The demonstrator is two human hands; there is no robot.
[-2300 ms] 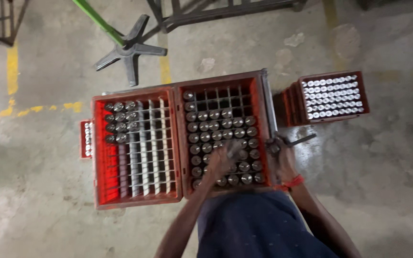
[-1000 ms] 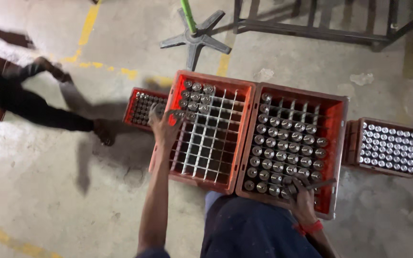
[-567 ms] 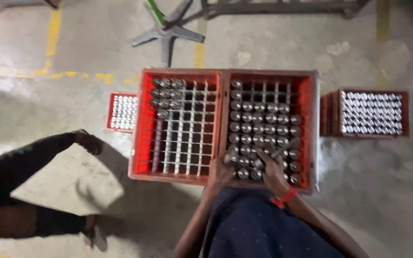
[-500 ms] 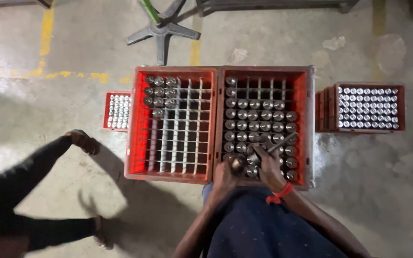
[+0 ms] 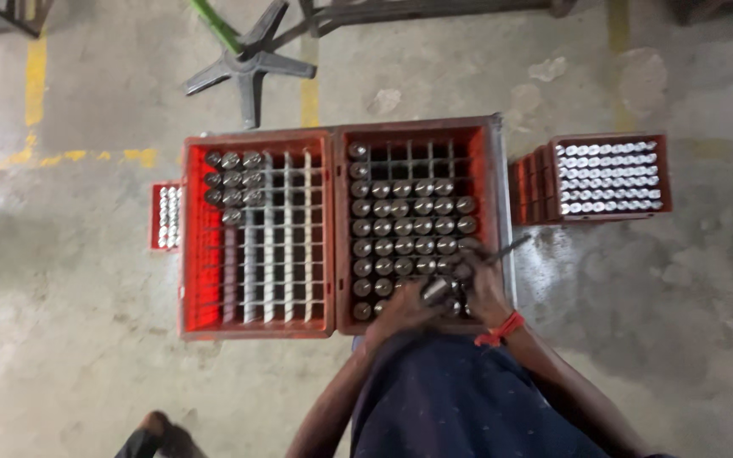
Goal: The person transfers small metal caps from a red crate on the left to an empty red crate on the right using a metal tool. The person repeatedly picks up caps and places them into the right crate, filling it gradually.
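I have both hands low over the near edge of the right crate [image 5: 495,153], and the work sits between them. My left hand [image 5: 400,307] is curled in a grip around a short metal cylinder [image 5: 434,289], lifted just clear of the rows and tilted, its long axis running from my palm up and to the right toward the other hand. My right hand [image 5: 487,284], the one with the red band [image 5: 500,329] at the wrist, is clenched on a thin rod-like tool [image 5: 509,249] that points up and right, out past the crate's right wall; I cannot make out its tip. The two hands are almost touching, the cylinder's free end lying just beside the right hand, so the right is the nearer one to that end. Around them the right crate is mostly full of upright cylinders, with some far cells empty. The left crate [image 5: 193,246] touches it side by side and holds only a few pieces in its far left corner. A small red tray [image 5: 657,174] of shiny parts lies on the floor well to the right, another small tray [image 5: 156,219] beside the left crate.
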